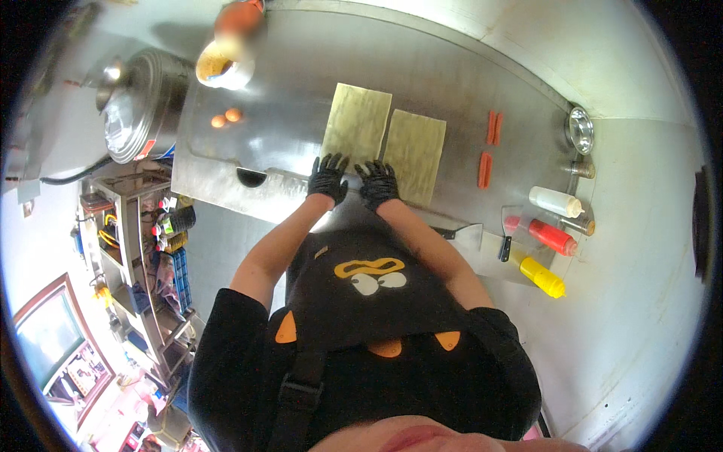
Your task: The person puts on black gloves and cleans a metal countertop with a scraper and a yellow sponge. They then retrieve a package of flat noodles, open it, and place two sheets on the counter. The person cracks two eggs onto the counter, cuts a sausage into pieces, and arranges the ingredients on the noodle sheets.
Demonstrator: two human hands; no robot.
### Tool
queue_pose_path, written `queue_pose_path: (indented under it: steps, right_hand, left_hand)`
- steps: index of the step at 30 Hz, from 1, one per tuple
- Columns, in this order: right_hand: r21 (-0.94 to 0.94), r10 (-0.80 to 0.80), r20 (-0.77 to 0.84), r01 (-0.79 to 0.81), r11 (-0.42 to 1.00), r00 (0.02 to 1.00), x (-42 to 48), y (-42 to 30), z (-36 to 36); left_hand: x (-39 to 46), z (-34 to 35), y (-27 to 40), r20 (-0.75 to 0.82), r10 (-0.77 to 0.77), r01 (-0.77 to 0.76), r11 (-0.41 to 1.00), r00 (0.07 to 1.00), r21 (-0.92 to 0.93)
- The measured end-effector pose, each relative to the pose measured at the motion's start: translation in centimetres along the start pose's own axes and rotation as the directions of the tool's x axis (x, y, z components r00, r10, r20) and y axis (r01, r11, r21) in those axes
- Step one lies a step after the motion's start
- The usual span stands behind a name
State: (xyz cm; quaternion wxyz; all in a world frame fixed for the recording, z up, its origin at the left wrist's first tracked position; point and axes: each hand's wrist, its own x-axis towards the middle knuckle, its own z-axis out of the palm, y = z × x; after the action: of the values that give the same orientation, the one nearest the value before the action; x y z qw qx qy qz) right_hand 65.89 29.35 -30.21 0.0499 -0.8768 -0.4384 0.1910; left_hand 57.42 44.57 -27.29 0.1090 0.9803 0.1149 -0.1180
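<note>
On a steel griddle [282, 68] lie two thin, pale rectangular sheets of dough, the left one [358, 121] set slightly farther back than the right one [415, 155]. My left hand [329, 179], in a black glove, has its fingers spread at the near edge of the left sheet. My right hand [377, 182], gloved alike, is palm down with fingers apart near the close corners of both sheets. Neither hand grips anything. Red sausage pieces [495, 128] lie in pairs to the right. Two brown eggs [233, 115] rest at the left.
A white tub [226, 70] stands at the back left, beside a large metal pot [148, 104]. Squeeze bottles, white [553, 201], red [548, 236] and yellow [541, 277], lie at the right near scrapers [466, 234] and a steel bowl [580, 130]. A rack [133, 226] stands lower left.
</note>
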Motion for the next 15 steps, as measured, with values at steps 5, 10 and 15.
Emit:
queue_pose_path:
  steps: [5, 10, 15]
  right_hand:
    - [-0.053, 0.022, 0.043, -0.019, 0.998, 0.999, 1.4, -1.6, 0.3]
    - [-0.082, 0.015, -0.012, -0.016, 0.997, 1.000, -0.4, -2.3, 2.1]
    - [-0.065, 0.021, 0.060, -0.017, 0.998, 0.998, -1.5, -4.0, 1.2]
  left_hand:
    - [-1.1, 0.6, -1.2, 0.074, 0.001, -0.004, 0.999, 0.997, 0.040]
    - [-2.8, 0.4, -0.9, 0.086, 0.036, -0.041, 0.998, 0.996, 0.051]
    - [-4.0, 1.1, -2.1, 0.066, 0.047, -0.052, 0.996, 0.997, 0.074]
